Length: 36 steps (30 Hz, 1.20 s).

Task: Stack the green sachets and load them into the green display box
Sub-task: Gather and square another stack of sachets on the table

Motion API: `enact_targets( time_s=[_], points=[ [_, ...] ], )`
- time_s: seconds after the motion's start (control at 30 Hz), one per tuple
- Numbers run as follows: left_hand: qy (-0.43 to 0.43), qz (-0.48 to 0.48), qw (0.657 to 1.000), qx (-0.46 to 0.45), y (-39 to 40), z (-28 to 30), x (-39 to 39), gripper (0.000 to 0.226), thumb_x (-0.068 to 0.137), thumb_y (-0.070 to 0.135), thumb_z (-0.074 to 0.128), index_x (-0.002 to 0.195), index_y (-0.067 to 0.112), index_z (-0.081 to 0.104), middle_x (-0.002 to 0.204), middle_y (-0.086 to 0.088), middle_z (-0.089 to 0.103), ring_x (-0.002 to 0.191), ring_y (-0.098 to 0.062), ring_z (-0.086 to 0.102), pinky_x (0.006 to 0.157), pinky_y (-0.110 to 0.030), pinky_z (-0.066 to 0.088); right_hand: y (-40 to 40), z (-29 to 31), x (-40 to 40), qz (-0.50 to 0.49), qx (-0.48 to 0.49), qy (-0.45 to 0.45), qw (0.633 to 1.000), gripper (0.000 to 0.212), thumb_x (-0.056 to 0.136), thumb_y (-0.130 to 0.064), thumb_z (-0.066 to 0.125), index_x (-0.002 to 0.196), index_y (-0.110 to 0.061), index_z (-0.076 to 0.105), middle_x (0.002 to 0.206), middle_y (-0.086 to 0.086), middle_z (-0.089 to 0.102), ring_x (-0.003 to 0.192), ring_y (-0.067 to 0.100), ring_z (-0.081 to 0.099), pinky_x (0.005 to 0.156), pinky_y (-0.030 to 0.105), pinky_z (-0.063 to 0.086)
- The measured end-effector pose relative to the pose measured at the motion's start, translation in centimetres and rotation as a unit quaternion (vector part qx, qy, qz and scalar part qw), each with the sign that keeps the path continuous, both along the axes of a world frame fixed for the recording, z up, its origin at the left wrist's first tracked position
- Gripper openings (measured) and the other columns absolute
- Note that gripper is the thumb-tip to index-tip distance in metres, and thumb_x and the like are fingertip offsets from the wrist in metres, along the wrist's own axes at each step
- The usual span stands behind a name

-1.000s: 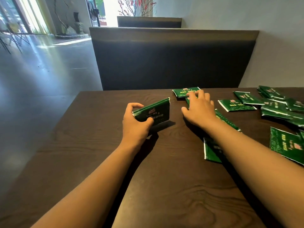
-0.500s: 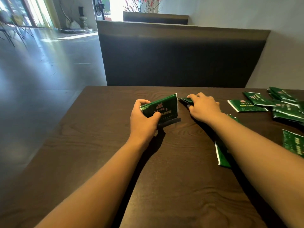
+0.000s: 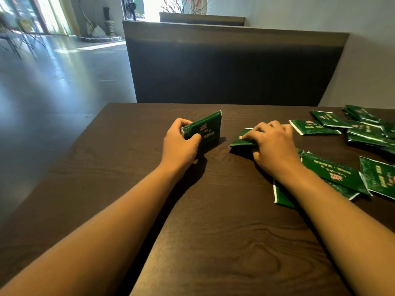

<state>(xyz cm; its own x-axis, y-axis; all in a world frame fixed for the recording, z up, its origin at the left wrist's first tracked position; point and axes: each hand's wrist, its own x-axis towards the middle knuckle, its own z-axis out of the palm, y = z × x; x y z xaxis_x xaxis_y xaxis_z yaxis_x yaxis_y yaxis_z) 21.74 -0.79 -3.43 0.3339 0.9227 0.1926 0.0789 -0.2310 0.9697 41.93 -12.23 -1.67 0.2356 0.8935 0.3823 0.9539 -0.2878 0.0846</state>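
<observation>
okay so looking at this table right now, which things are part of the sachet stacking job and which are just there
Job:
left hand gripping the stack
right hand on a sachet
loose sachets

Just there:
table
bench back

No display box in view.

Left hand (image 3: 179, 144) curled gripping, right hand (image 3: 272, 144) palm-down, fingers bent
</observation>
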Motion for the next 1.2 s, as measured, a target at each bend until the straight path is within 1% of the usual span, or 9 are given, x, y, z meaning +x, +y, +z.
enact_targets(
  time_s=[0.3, 0.43, 0.57, 0.73, 0.8, 0.87, 0.93, 1.07, 1.2],
  points=[
    [-0.01, 0.01, 1.0, 0.013, 0.0, 0.1, -0.2, 0.026, 0.093, 0.0, 0.063, 0.108, 0.019, 0.055, 0.112, -0.002, 0.063, 0.107, -0.016, 0.065, 0.079, -0.033, 0.063, -0.5, 0.2, -0.7, 0.09, 0.116, 0.137, 0.98, 0.024, 0.087, -0.022, 0.068, 0.11, -0.019, 0.075, 0.107, -0.001, 0.057, 0.094, 0.019, 0.057, 0.073, 0.035, 0.053],
    [-0.025, 0.008, 1.0, -0.01, -0.1, 0.4, -0.2, 0.022, 0.096, 0.001, 0.058, 0.107, 0.02, 0.053, 0.115, -0.006, 0.061, 0.109, -0.02, 0.064, 0.084, -0.043, 0.064, -0.9, 0.9, -0.7, 0.12, 0.275, 0.177, 0.937, 0.017, 0.085, -0.015, 0.064, 0.101, -0.015, 0.068, 0.096, 0.0, 0.064, 0.086, 0.018, 0.06, 0.072, 0.036, 0.052],
    [-0.029, 0.017, 0.999, -0.022, -0.2, 0.6, -0.2, 0.018, 0.098, 0.003, 0.056, 0.1, 0.021, 0.053, 0.112, -0.007, 0.063, 0.107, -0.021, 0.065, 0.085, -0.047, 0.063, -1.8, 1.2, -1.3, 0.078, 0.393, 0.327, 0.856, 0.005, 0.092, -0.016, 0.061, 0.095, -0.019, 0.061, 0.084, -0.01, 0.062, 0.076, 0.002, 0.059, 0.063, 0.023, 0.051],
    [-0.039, -0.013, 0.999, -0.024, -0.3, 0.6, -0.1, 0.014, 0.099, 0.004, 0.052, 0.094, 0.017, 0.056, 0.106, -0.008, 0.066, 0.1, -0.022, 0.067, 0.067, -0.03, 0.06, -1.2, 1.8, -1.0, 0.103, 0.433, 0.604, 0.661, 0.011, 0.086, -0.014, 0.055, 0.083, -0.02, 0.063, 0.081, -0.004, 0.067, 0.078, 0.013, 0.063, 0.069, 0.032, 0.054],
    [-0.045, -0.029, 0.998, -0.029, -0.4, 0.8, -0.1, 0.011, 0.101, 0.009, 0.049, 0.093, 0.014, 0.055, 0.101, -0.009, 0.064, 0.095, -0.022, 0.065, 0.062, -0.026, 0.055, -1.3, 1.2, -1.1, 0.106, 0.355, 0.584, 0.723, 0.007, 0.089, -0.015, 0.063, 0.093, -0.018, 0.067, 0.093, -0.001, 0.072, 0.088, 0.016, 0.07, 0.077, 0.036, 0.06],
    [-0.062, -0.078, 0.993, -0.06, -0.5, 0.8, -0.1, 0.01, 0.102, 0.021, 0.05, 0.096, 0.016, 0.056, 0.105, -0.013, 0.062, 0.1, -0.031, 0.064, 0.072, -0.037, 0.058, -1.1, 0.1, -1.3, 0.084, 0.261, 0.414, 0.868, 0.011, 0.09, -0.017, 0.072, 0.1, -0.018, 0.067, 0.091, -0.005, 0.071, 0.083, 0.012, 0.069, 0.073, 0.031, 0.059],
    [-0.076, -0.14, 0.982, -0.101, -0.9, 0.6, -0.2, 0.016, 0.099, 0.034, 0.061, 0.102, 0.019, 0.056, 0.117, -0.016, 0.062, 0.112, -0.038, 0.064, 0.085, -0.056, 0.059, -0.8, -0.5, -1.7, 0.063, 0.187, 0.26, 0.945, 0.019, 0.087, -0.028, 0.076, 0.1, -0.018, 0.066, 0.086, -0.003, 0.069, 0.076, 0.015, 0.066, 0.066, 0.033, 0.056],
    [0.012, -0.137, 0.988, 0.071, -0.9, 0.5, -0.3, 0.029, 0.093, 0.009, 0.073, 0.112, 0.016, 0.053, 0.114, -0.008, 0.066, 0.104, -0.023, 0.071, 0.079, -0.039, 0.064, -0.2, -0.4, -2.5, 0.019, 0.121, 0.159, 0.98, 0.033, 0.086, -0.046, 0.072, 0.102, -0.018, 0.066, 0.087, 0.0, 0.067, 0.081, 0.021, 0.063, 0.067, 0.037, 0.055],
    [0.003, -0.124, 0.988, 0.09, -0.8, 0.4, -0.4, 0.034, 0.09, 0.0, 0.072, 0.112, 0.018, 0.053, 0.113, -0.006, 0.066, 0.103, -0.017, 0.071, 0.077, -0.032, 0.063, -0.3, -0.4, -2.5, 0.054, 0.158, 0.179, 0.97, 0.06, 0.081, -0.038, 0.079, 0.131, -0.024, 0.049, 0.116, 0.0, 0.056, 0.091, 0.017, 0.058, 0.064, 0.033, 0.051]
  ],
)
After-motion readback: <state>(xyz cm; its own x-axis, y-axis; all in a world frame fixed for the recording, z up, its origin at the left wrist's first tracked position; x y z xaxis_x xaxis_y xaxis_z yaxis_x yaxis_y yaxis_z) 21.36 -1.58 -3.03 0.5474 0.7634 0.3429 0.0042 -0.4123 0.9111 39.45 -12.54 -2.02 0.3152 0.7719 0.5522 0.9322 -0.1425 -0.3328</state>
